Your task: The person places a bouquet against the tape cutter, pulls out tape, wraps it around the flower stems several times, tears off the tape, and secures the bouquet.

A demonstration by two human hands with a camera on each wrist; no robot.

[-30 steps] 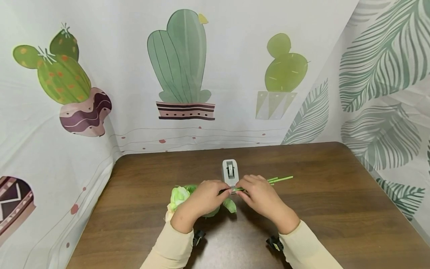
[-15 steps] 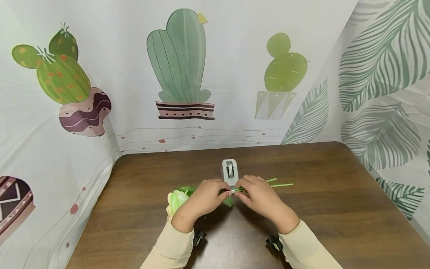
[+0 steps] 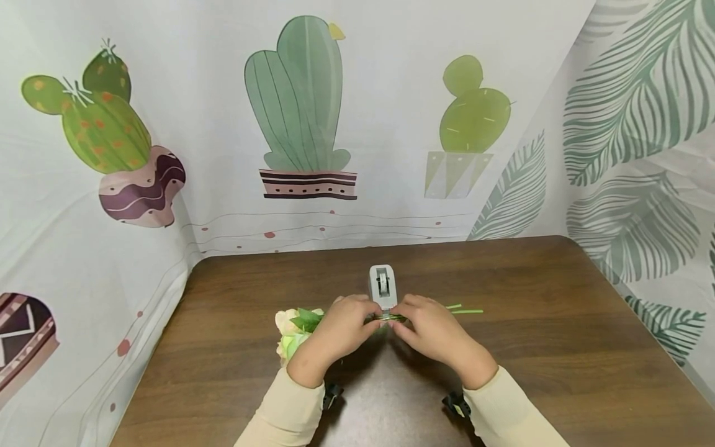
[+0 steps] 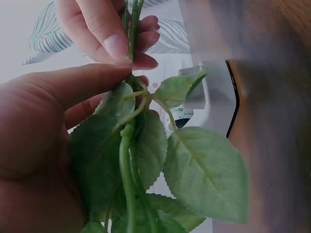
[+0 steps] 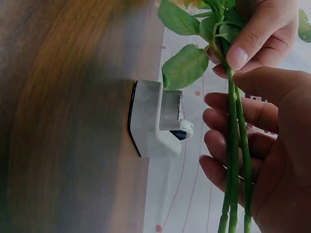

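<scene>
Tabletop [image 3: 570, 329]: brown and wood-grained with rounded far corners, spread out beneath your forearms.
Flower stems [image 5: 233, 150]: a green bunch running crosswise in front of you, held above the tabletop between your two hands, with the cut ends [image 3: 468, 311] poking out past your right.
Left hand [image 3: 345, 323]: yours is grasping the bunch, thumb and fingers pinching it just below the leaves.
Right hand [image 3: 438, 326]: grasping too; your thumb presses on the stems and your fingers bend behind them, the two thumb tips close together.
Leaves [image 4: 206, 174]: broad, toothed and green, hanging around your left fingers.
Blossoms [image 3: 290, 340]: cream and pale green, left of your left hand and partly covered by it.
Tape dispenser [image 3: 383, 298]: white, standing on the tabletop just beyond your fingertips, its roll toward the far end; whether it touches the stems you cannot tell.
Sleeves [image 3: 287, 406]: cream, reaching your wrists, each with a black device [image 3: 458, 405] on its inner side.
Backdrop [image 3: 391, 124]: white cloth behind the tabletop, printed with potted cacti, and with grey-green fronds to your right.
</scene>
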